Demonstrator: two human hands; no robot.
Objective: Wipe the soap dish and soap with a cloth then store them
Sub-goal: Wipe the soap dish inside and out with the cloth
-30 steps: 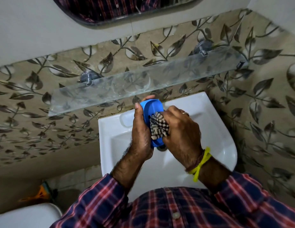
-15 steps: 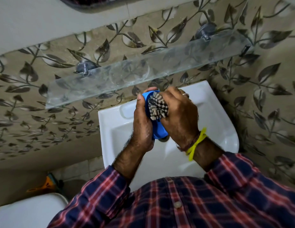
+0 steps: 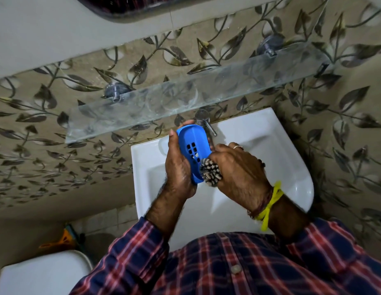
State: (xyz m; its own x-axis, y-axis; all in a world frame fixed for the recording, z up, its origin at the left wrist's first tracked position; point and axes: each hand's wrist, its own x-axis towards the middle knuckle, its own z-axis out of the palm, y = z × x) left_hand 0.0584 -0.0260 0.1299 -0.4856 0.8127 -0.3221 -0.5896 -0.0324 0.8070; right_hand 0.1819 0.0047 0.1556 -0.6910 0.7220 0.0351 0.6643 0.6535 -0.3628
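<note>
- Far to the left of the hands and lower, a white toilet tank lid (image 3: 40,273) shows in the corner; it has no part in this step.
- Above the hands and to their left, the glass shelf (image 3: 142,111) on the leaf-pattern wall carries nothing that I can see; it seems a likely place for storing later, but this is only my guess.
- The left hand (image 3: 176,167) is closed around the back of the blue soap dish (image 3: 192,145) and holds it almost upright over the white sink (image 3: 291,177), with the slotted inside turned toward the right hand.
- Just behind the top of the dish stands the metal tap (image 3: 203,121).
- The right hand (image 3: 238,169) is clamped on a bunched striped cloth (image 3: 209,172) and presses it on the lower end of the dish, so the two hands are close together.
- The soap itself is not visible.
- To do this wiping well, I think the left hand should keep a firm hold while the cloth goes along the whole inside, also into the drain holes and around the rim.
- The dish should then be turned so the outside is wiped too.
- A wet dish may slip, so it is safer to keep it over the sink.
</note>
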